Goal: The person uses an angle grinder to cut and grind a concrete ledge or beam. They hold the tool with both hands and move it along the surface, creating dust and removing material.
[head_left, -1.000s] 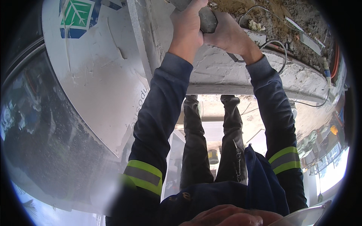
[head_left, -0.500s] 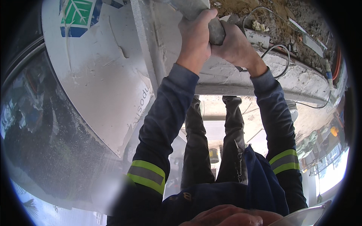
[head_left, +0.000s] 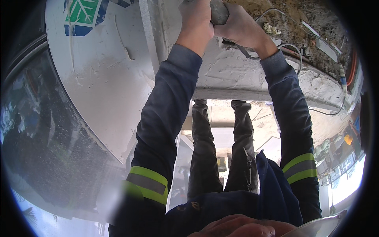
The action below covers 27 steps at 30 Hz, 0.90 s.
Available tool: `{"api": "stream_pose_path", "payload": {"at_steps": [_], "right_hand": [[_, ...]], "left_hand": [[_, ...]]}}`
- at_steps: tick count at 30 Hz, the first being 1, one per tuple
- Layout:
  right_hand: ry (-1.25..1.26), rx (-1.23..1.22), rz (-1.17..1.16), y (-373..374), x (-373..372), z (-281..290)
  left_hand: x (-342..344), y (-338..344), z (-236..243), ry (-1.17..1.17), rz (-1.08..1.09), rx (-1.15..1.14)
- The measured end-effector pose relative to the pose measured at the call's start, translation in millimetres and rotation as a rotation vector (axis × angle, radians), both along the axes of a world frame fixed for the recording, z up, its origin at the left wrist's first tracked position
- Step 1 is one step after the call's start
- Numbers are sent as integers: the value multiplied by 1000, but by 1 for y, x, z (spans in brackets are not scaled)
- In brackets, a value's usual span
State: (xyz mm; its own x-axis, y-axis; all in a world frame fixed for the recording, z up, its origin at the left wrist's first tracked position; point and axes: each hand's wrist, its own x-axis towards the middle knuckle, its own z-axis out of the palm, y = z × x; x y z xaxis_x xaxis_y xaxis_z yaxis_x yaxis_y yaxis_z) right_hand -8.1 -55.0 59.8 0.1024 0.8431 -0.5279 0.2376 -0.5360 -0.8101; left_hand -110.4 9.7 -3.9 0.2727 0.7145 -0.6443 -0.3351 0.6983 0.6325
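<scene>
Near the top edge, my left hand [head_left: 197, 23] and my right hand [head_left: 242, 29] are both closed round a grey, cement-like block or tool [head_left: 219, 14], whose far end is hidden and out of frame. It is held over the rough white plastered ledge [head_left: 233, 75], beside an upright pale edge [head_left: 152, 47] at the left. A dark strap or flat piece [head_left: 246, 53] shows just below my right hand, partly hidden by it.
A white board [head_left: 102, 87] with a green sticker [head_left: 81, 11] and dark glass [head_left: 35, 118] are on the left. Rubble [head_left: 323, 27], a grey cable [head_left: 300, 59] and orange pipes [head_left: 351, 71] lie right. My legs [head_left: 241, 146] stand below the ledge, near a small container [head_left: 221, 163].
Both hands, still on the grey thing, came down and right half a second ago and are now back up and left, higher than a second ago.
</scene>
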Motion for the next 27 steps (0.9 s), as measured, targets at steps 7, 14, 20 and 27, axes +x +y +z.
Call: {"api": "stream_pose_path", "payload": {"at_steps": [7, 14, 20, 27], "right_hand": [[26, 113, 11, -2, 3, -15], [-124, 190, 88, -48, -4, -36], [-167, 153, 64, -63, -13, -28], [-180, 161, 52, -61, -16, -28]], "left_hand": [[-1, 7, -3, -22, -28, -23], [-12, -41, 7, -67, 5, 31], [-18, -59, 9, -37, 22, 28], [-19, -56, 12, -60, 49, 34]]}}
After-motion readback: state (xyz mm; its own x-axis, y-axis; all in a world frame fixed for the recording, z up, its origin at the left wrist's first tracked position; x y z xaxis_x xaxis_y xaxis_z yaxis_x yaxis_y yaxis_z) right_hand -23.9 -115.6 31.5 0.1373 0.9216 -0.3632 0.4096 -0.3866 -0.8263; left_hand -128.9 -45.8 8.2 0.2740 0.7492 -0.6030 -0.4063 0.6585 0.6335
